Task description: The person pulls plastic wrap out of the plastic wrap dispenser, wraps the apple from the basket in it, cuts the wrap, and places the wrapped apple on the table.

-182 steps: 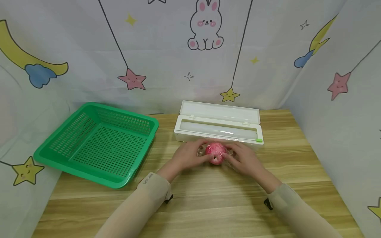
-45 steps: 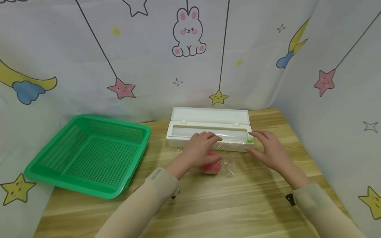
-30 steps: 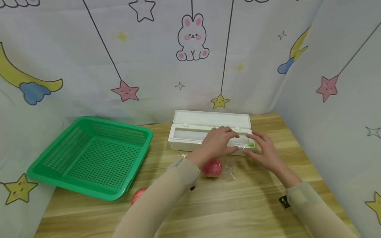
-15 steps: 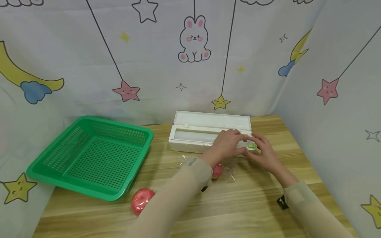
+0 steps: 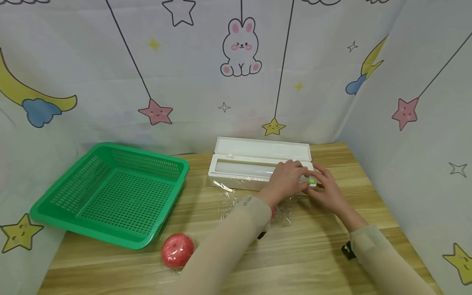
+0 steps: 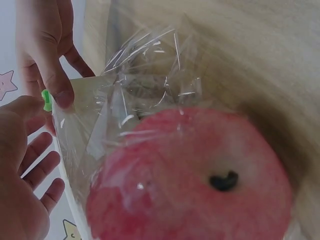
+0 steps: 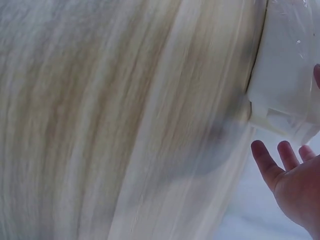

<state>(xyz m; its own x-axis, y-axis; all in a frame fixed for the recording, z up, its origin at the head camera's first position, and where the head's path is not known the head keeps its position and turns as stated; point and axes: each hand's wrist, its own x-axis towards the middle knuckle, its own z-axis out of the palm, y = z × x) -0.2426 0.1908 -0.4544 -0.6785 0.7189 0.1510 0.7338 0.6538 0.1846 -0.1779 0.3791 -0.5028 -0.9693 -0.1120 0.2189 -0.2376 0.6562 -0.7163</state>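
Note:
My left hand (image 5: 285, 180) reaches across to the right end of a white cling film dispenser (image 5: 236, 182), its lid up. One fingertip touches the green slider (image 6: 47, 100); the other fingers spread loosely. Around that same end bends my right hand (image 5: 328, 192), its thumb on the front face and a finger over the top. In the right wrist view, several of its fingers hang free of the box. A red apple (image 6: 200, 175) lies on clear film (image 6: 155, 65) drawn from the box; my left sleeve hides most of it in the head view.
Another film-wrapped apple (image 5: 178, 251) sits at the front left, beside my left sleeve. A green perforated basket (image 5: 173, 205) stands at the left. The wooden table (image 5: 313, 254) is backed by a patterned cloth (image 5: 191, 82).
My left hand has left the apple and moved right to the dispenser's end. The right hand has closed in on that end too. The other apple has come out from behind my sleeve.

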